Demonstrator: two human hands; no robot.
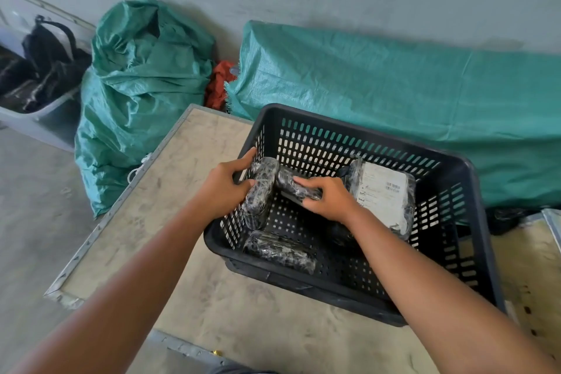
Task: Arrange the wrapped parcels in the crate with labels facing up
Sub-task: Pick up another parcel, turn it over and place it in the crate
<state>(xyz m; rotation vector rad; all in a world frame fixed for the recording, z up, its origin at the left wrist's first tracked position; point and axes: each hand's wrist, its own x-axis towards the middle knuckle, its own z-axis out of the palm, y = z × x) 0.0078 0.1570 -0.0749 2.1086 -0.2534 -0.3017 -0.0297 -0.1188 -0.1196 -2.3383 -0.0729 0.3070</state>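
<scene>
A black slotted plastic crate (pixel 473 191) sits on a plywood board. My left hand (pixel 224 188) grips a black wrapped parcel (pixel 261 194) standing along the crate's left wall. My right hand (pixel 328 200) holds a smaller black wrapped parcel (pixel 291 184) in the middle of the crate. At the right side lies a larger parcel (pixel 385 194) with its white label facing up. Another black parcel (pixel 279 250) lies by the near wall, no label showing.
The plywood board (pixel 170 191) has metal edging and drops off to the concrete floor on the left. Green woven sacks (pixel 142 85) and a green tarp-covered bundle (pixel 394 94) stand behind. A grey tub (pixel 33 118) with dark items is far left.
</scene>
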